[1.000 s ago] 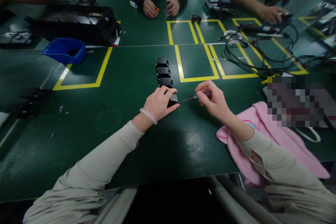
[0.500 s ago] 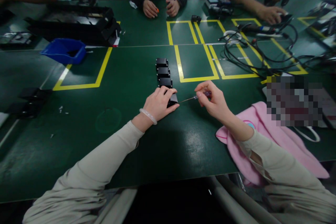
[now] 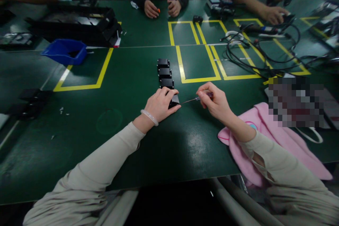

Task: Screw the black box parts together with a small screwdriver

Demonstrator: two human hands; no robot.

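My left hand [image 3: 161, 105] lies over a small black box [image 3: 174, 101] on the green table [image 3: 148, 141] and grips it. Beyond it, three more black boxes [image 3: 164, 73] stand in a row running away from me. My right hand [image 3: 214, 102] pinches a thin screwdriver [image 3: 197, 98] with a dark red handle. Its metal tip points left at the right side of the held box, very close to it.
A pink cloth [image 3: 267, 137] lies under my right forearm. A blue bin [image 3: 65, 51] and a black tray [image 3: 76, 24] sit far left. Tangled black cables [image 3: 254, 53] spread far right. Other people's hands [image 3: 161, 7] rest at the far edge. Yellow tape outlines [image 3: 198, 61] mark the table.
The screwdriver tip has drawn back slightly to the right from the box. My left hand has stayed on the box.
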